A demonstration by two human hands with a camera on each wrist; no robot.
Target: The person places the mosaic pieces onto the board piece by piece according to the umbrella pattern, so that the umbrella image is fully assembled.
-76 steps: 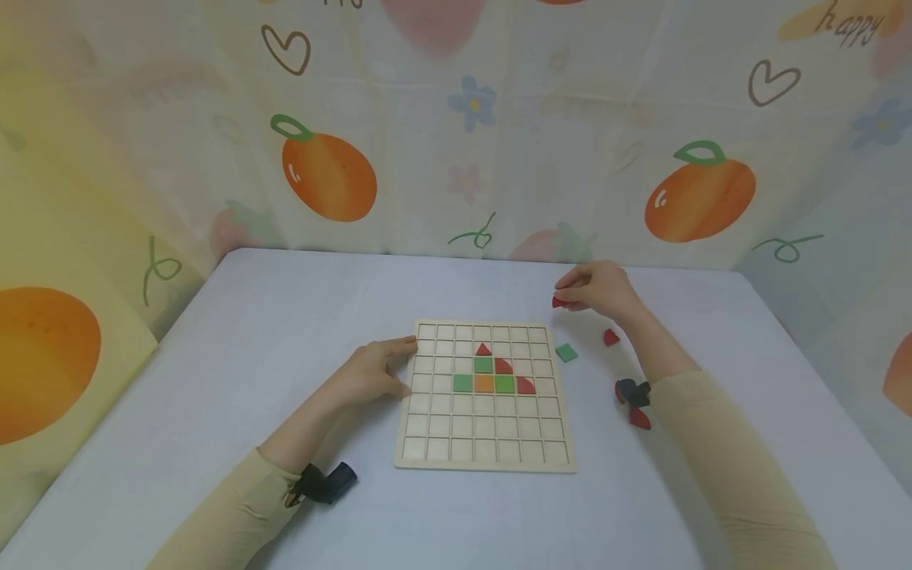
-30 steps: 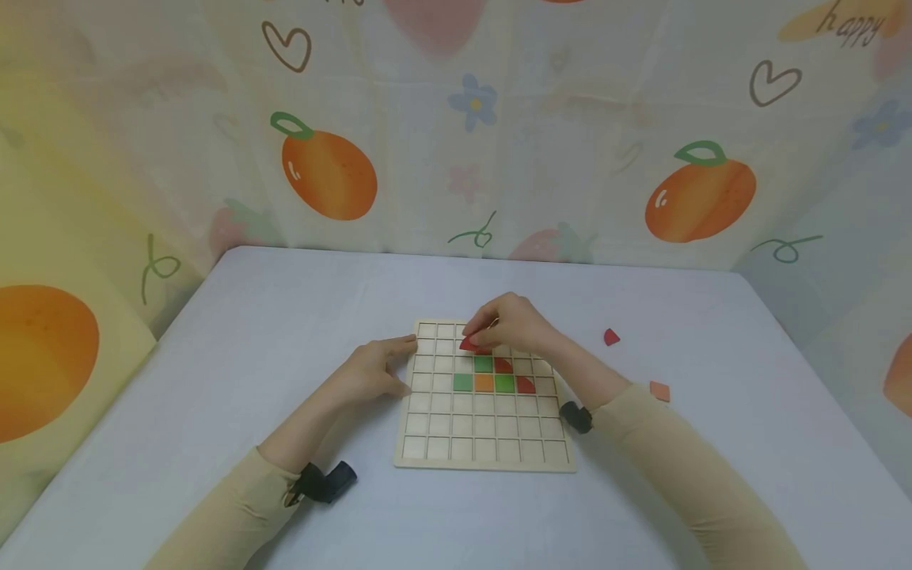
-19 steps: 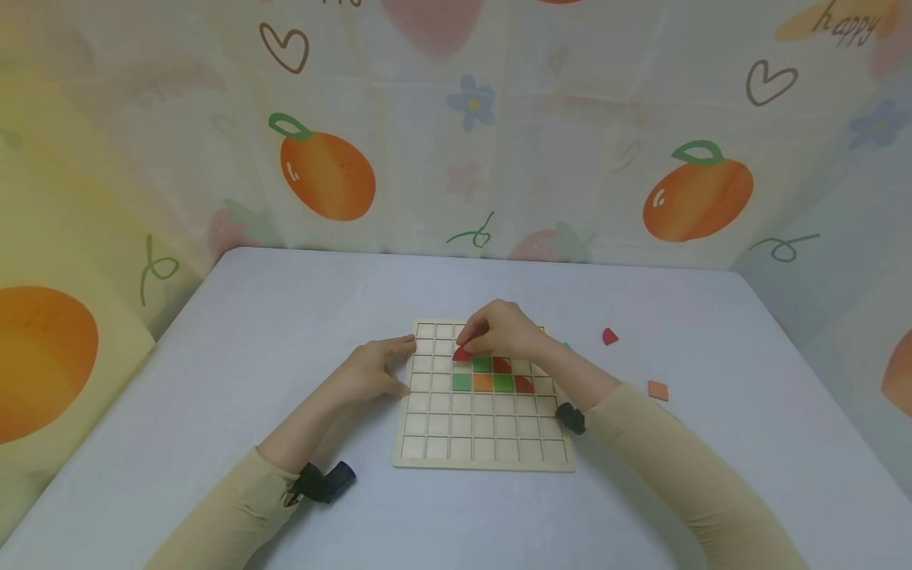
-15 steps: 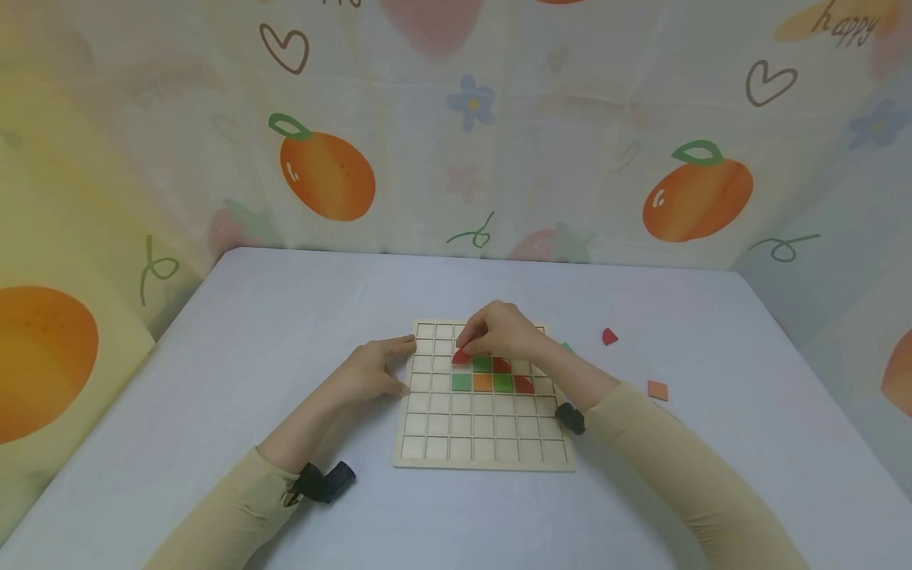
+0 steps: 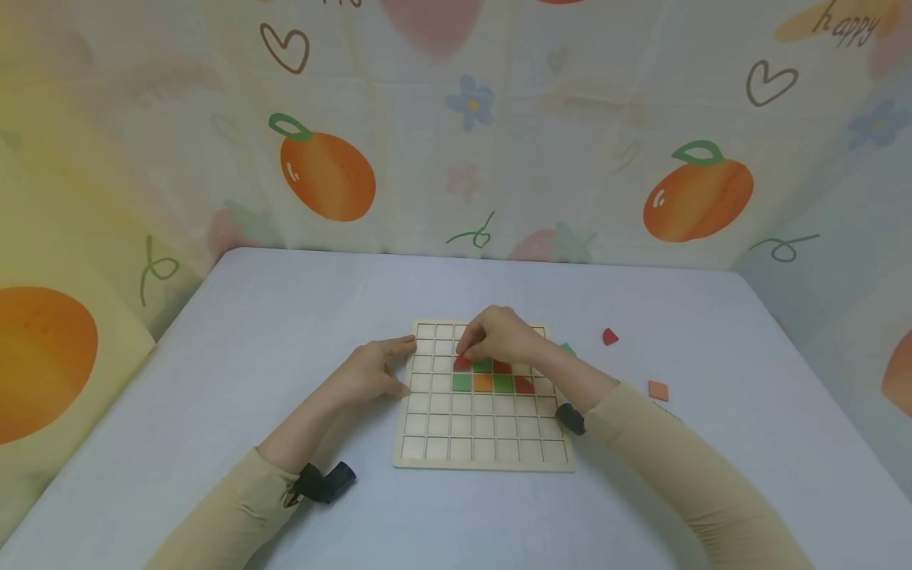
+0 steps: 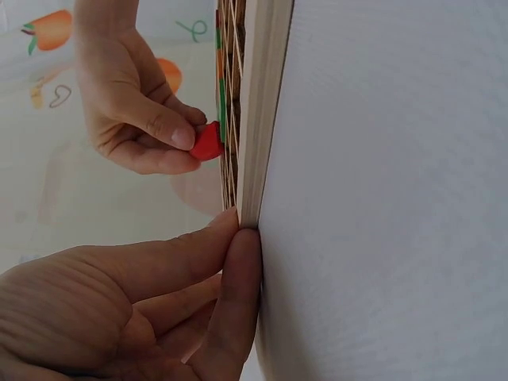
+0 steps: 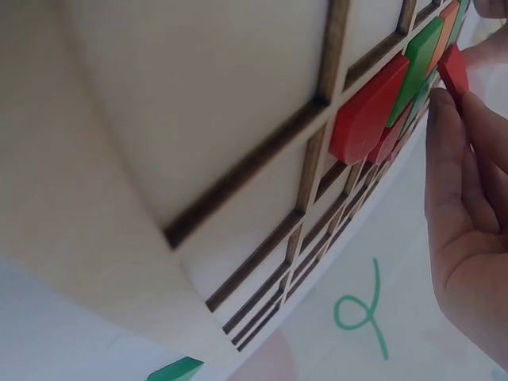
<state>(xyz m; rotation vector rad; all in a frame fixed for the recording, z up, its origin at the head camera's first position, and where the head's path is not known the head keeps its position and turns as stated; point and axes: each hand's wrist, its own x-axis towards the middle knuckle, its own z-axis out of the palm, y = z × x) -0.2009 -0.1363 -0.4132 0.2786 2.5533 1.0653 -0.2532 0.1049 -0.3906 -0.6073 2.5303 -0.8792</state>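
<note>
In the head view, we saw a person's two hands over a pale gridded board [image 5: 484, 428], which lay at the centre of the frame on a white table [image 5: 313, 293]. The right hand [image 5: 502, 336], coming in from the lower right, pinched a red wedge [image 5: 461, 363] over a cell just above the left green square [image 5: 461, 382]. An orange square [image 5: 483, 382] lay in the cell to the right of that one. The left hand [image 5: 365, 374] was spread wide, its thumb and forefinger against the board's left edge. To the right of the board we saw a loose red piece [image 5: 609, 336] and, lower, a loose orange piece [image 5: 659, 390].

In the left wrist view, the board stood nearly edge-on from top centre downward. We saw the left hand's fingertips touching its rim at lower centre, and the right hand at upper left, the wedge between thumb and finger, tilted by the board's surface.

In the right wrist view, the board filled the left and centre. The right hand held the wedge at upper right, close to the coloured tiles; we could not tell whether it was seated. A loose green piece [image 7: 176, 370] lay at lower left.
</note>
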